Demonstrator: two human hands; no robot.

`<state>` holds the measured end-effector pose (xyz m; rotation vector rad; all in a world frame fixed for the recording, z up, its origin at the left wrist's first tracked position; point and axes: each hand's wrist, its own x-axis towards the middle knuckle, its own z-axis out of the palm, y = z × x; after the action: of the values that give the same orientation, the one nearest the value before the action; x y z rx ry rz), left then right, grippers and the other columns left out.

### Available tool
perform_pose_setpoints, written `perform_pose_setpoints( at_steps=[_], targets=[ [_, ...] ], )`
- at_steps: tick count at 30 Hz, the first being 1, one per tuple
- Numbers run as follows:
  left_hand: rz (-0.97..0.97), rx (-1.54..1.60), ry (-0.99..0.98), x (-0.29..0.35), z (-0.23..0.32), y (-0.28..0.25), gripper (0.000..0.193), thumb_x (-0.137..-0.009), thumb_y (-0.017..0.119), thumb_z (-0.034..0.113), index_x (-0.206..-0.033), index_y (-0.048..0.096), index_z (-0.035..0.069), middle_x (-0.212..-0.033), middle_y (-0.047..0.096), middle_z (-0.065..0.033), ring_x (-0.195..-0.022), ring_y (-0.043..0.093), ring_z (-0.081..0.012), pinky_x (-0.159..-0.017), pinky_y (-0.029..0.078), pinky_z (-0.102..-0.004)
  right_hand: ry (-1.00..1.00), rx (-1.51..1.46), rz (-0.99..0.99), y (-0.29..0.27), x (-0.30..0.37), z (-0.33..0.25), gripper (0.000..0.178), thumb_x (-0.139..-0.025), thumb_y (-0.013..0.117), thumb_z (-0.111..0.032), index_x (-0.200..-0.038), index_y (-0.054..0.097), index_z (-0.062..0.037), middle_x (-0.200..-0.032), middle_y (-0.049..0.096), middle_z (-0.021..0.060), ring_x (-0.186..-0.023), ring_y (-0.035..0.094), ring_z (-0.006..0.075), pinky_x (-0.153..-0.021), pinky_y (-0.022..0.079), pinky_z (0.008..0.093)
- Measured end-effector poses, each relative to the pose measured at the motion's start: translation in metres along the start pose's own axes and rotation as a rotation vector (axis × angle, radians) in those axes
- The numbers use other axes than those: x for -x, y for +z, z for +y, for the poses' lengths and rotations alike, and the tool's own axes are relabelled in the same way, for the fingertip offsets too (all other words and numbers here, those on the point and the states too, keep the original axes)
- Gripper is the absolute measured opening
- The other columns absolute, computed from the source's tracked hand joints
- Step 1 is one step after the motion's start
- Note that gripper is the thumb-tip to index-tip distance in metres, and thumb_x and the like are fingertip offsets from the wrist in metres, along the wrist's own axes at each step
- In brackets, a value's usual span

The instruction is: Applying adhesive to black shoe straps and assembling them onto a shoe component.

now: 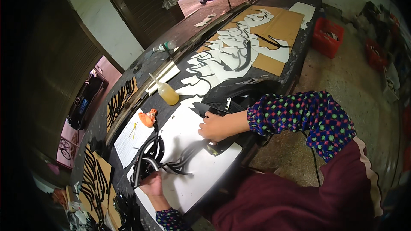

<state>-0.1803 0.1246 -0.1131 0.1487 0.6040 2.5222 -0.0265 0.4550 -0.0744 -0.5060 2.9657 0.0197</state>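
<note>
A white board lies on the dark workbench in front of me. Black curved strips are spread over its left part. My left hand grips the near end of one black curved strip at the board's left edge. My right hand rests on the board's far side with its fingers curled. It seems to hold a small dark tool that sticks out under the palm. How the fingers grip the tool is hidden.
A glue bottle of yellow liquid, an orange rag and a lined paper sheet lie left of the board. A black bag sits behind it. White cut shapes cover cardboard farther back. A red crate stands on the floor.
</note>
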Motion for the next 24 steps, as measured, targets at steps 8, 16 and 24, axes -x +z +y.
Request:
perform_pose_setpoints(
  at_steps=[8, 16, 24],
  targets=[
    [0.31, -0.329, 0.218, -0.002, 0.05, 0.042, 0.038, -0.093, 0.045, 0.02, -0.129, 0.051, 0.007, -0.119, 0.06, -0.0082, -0.09, 0.063, -0.0159, -0.061, 0.054, -0.0293, -0.061, -0.074, -0.023, -0.006, 0.011, 0.001, 0.026, -0.079, 0.067, -0.024, -0.091, 0.059, -0.0025, -0.091, 0.059, 0.015, -0.093, 0.058, 0.0317, -0.089, 0.034, 0.0464],
    [0.286, -0.826, -0.141, 0.002, 0.062, 0.008, 0.024, -0.09, 0.058, 0.028, -0.094, 0.061, 0.005, -0.088, 0.065, -0.009, -0.089, 0.062, -0.0232, -0.079, 0.049, -0.0374, -0.149, -0.41, 0.23, -0.051, 0.034, 0.019, 0.013, -0.084, 0.057, -0.02, -0.088, 0.059, -0.0068, -0.084, 0.061, 0.0119, -0.084, 0.06, 0.0313, -0.077, 0.044, 0.0426],
    [0.504, -0.641, 0.098, 0.032, 0.034, 0.03, 0.026, -0.092, 0.057, 0.033, -0.091, 0.057, 0.008, -0.079, 0.06, -0.0025, -0.071, 0.059, -0.0143, -0.06, 0.049, -0.0244, 0.655, -0.295, 0.95, -0.024, 0.122, 0.23, 0.018, -0.081, 0.056, -0.014, -0.091, 0.06, -0.0003, -0.084, 0.063, 0.0175, -0.08, 0.062, 0.0309, -0.07, 0.047, 0.0387]
  ],
)
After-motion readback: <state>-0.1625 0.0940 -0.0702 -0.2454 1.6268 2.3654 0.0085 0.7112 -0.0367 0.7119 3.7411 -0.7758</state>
